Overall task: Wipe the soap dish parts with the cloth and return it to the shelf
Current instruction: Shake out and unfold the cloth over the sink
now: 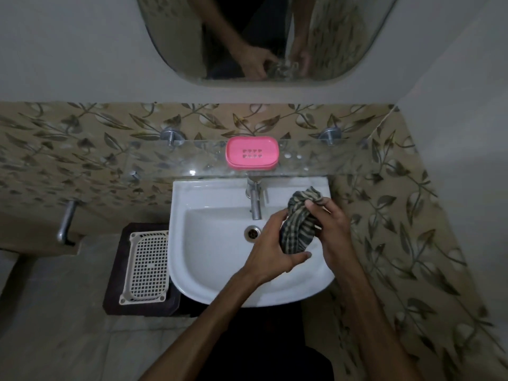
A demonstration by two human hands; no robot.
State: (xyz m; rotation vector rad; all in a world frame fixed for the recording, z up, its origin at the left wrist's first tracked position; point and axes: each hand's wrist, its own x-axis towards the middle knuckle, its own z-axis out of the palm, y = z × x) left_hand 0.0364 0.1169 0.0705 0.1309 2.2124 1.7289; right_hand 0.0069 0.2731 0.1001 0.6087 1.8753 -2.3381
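A pink soap dish (251, 153) with a slotted top sits on the glass shelf (316, 160) above the sink, both parts together. Below it, over the right side of the white sink (209, 243), I hold a bunched striped cloth (298, 221) between both hands. My left hand (270, 254) grips the cloth's lower end, thumb under it. My right hand (330, 224) grips the upper part, fingers curled round it. Neither hand touches the soap dish.
A chrome tap (255, 200) stands at the sink's back centre, the drain (252, 232) below it. A white perforated tray (147, 266) lies on a dark stool left of the sink. A mirror (264, 37) hangs above. A metal handle (66, 222) juts out at the left.
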